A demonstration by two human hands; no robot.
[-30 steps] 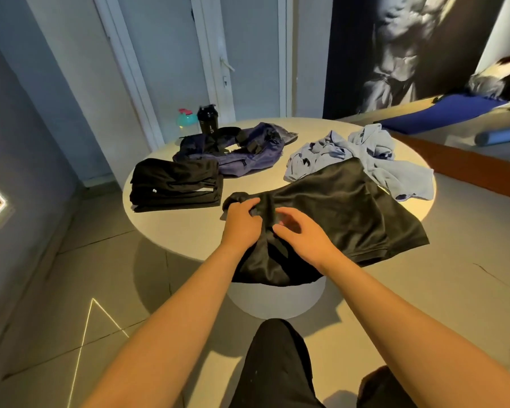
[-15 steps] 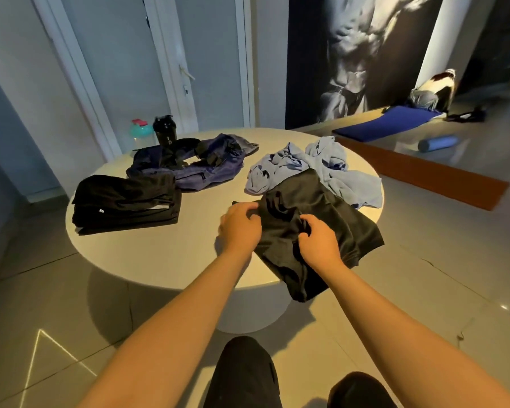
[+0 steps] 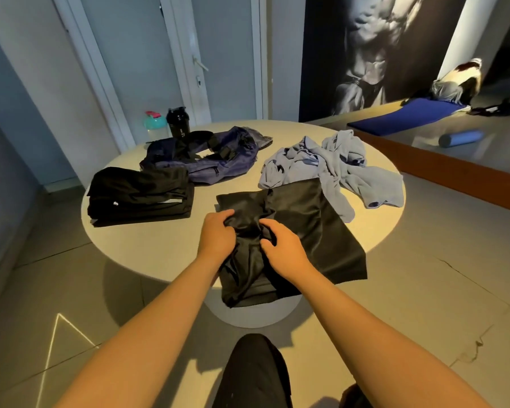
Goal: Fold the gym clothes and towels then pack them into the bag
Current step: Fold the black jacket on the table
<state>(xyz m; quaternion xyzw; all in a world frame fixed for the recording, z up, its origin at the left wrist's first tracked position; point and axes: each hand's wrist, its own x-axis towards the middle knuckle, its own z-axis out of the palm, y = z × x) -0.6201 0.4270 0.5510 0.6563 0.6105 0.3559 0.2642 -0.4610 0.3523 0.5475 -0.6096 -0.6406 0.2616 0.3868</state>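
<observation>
Because the black shorts [image 3: 306, 225] at frame centre, draped over the worktop's [image 3: 147, 240] near edge, look thin, limp and slippery, the left hand [image 3: 217, 235] and right hand [image 3: 280, 248], both bunching cloth in curled fingers, would likely control it better at the hems.

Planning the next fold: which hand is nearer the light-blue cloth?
Right. The right hand lies on the person's side of the cloth; the left hand lies farther left.
</observation>
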